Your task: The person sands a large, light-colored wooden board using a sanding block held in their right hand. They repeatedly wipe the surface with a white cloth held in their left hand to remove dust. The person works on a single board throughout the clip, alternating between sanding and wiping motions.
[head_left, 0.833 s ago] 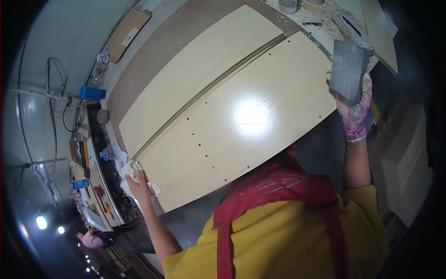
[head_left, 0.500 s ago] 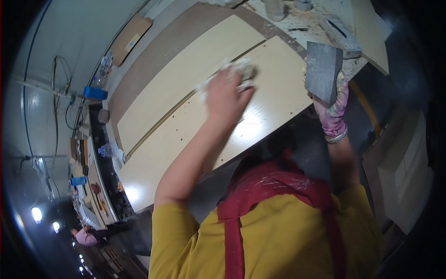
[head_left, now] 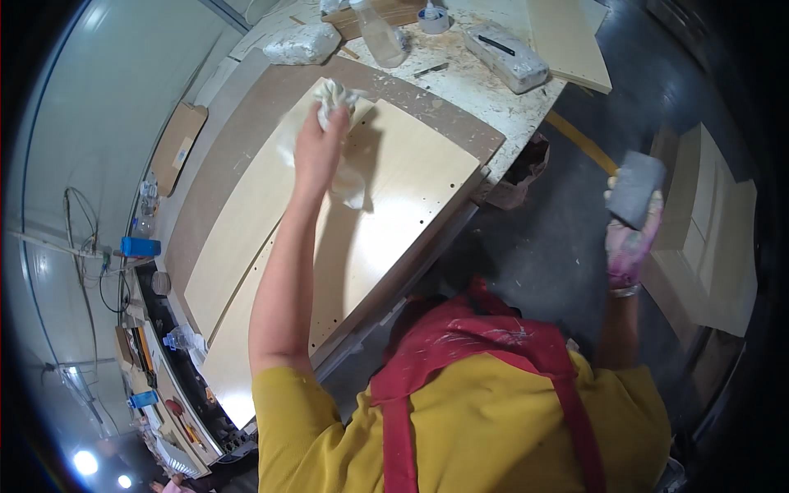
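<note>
A crumpled white cloth [head_left: 335, 97] is gripped in my bare left hand [head_left: 319, 148]. Its loose lower part hangs down and is blurred, and a shadow falls on the panel beneath. Under that hand lies a pale wooden panel [head_left: 390, 218] with small dark holes along its near edge and a long seam. Beyond the seam is a narrower pale board [head_left: 238, 205]. Away to the right, my right hand [head_left: 631, 242], in a pink-stained glove, holds up a grey rectangular block [head_left: 637, 189], which looks like a sanding block. The block is apart from the panel, over the floor.
A paint-spattered table [head_left: 460, 107] at the back bears a clear bottle [head_left: 380, 37], a white wrapped block [head_left: 302, 44] and another block [head_left: 508, 59] with a dark pen-like tool. Pale wooden pieces [head_left: 699, 238] stand at the right. Bottles and a blue box [head_left: 141, 246] line the left side.
My left hand has lifted the cloth off the panel and moved left. My right hand has carried the grey block right, away from the panel's corner. The view has shifted.
</note>
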